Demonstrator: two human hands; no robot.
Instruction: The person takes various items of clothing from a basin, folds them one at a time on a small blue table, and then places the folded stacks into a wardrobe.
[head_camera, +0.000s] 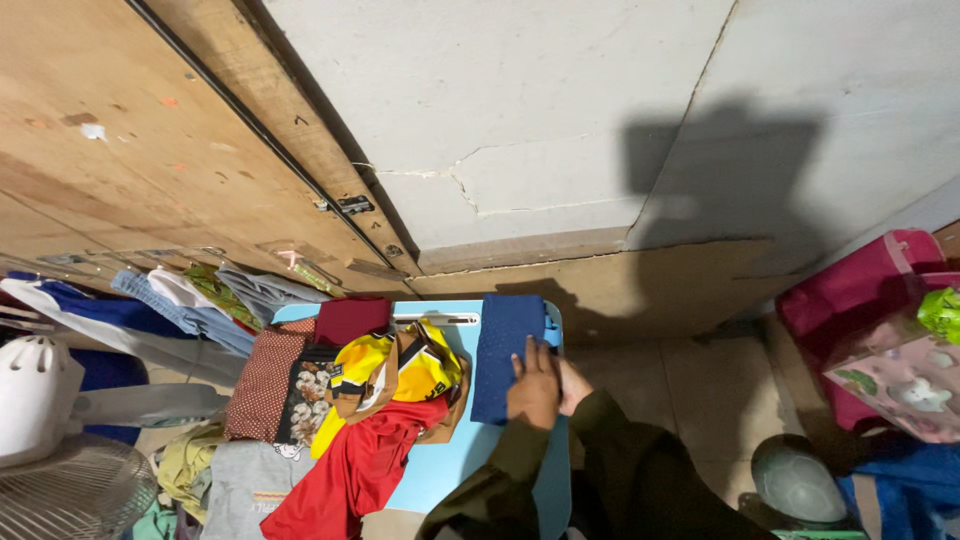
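Where the table (450, 470) ends at right, both flat hands, left (533, 388) and right (572, 385), fingers spread, on blue cloth (503, 350); bare tabletop below.

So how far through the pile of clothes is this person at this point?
Early on. Done: only the blue cloth looks folded, a flat rectangle on the light blue table. In hand: both the left hand and right hand press it flat. Left: the yellow garment, red garment and others lie loose alongside.

Two hands (535, 385), one blue cloth (505, 350)
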